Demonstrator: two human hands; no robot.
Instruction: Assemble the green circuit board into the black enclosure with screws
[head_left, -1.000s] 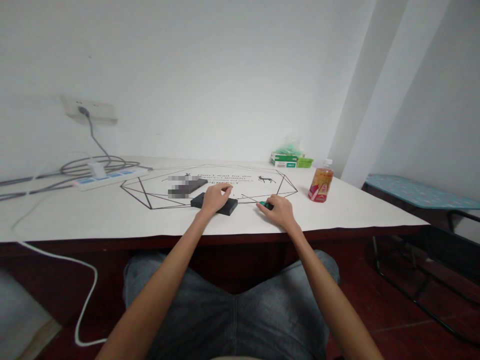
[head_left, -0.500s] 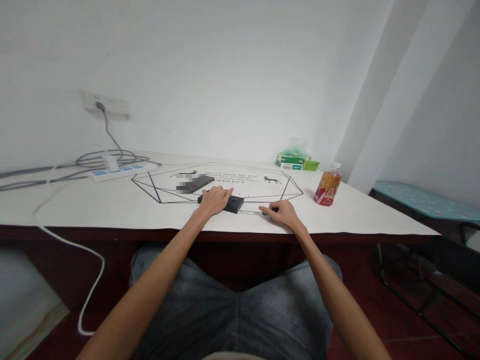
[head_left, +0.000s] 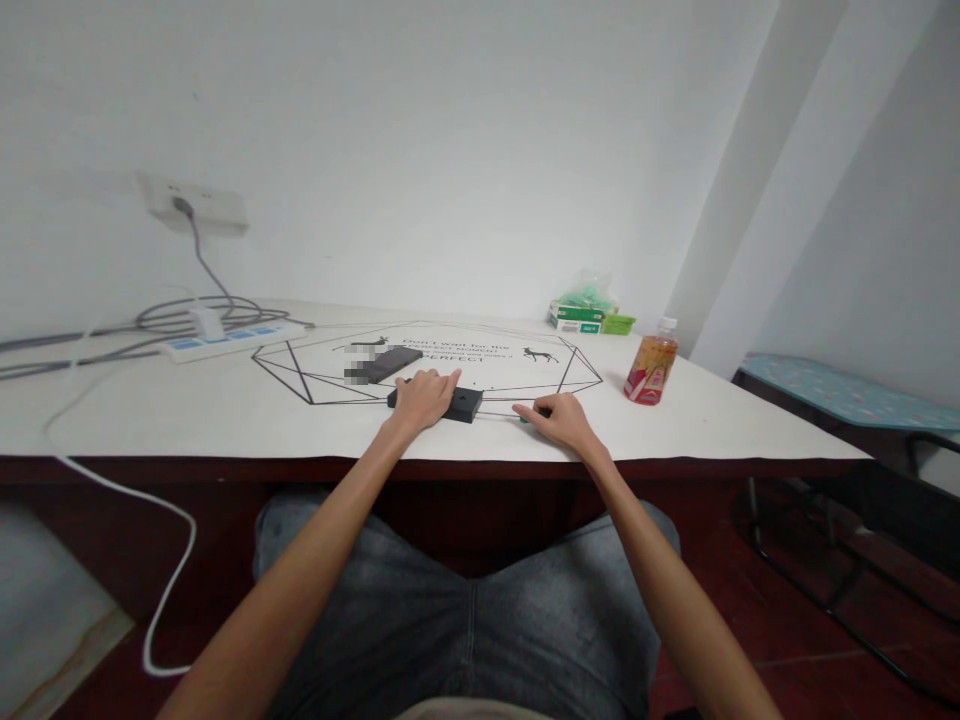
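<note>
A white-covered table (head_left: pixel 720 425) is carrying a flat black box (head_left: pixel 466 404) near its front edge. The left hand's grip (head_left: pixel 421 399) is clasping the box; the right hand's grip (head_left: pixel 560 421) is holding a green-handled screwdriver (head_left: pixel 523 419), its thin shaft (head_left: pixel 500 414) pointing toward the box's right end.

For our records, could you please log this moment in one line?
left hand: on black box | right hand: gripping tool, shaft toward box | bottle: upright, right of hands
</note>
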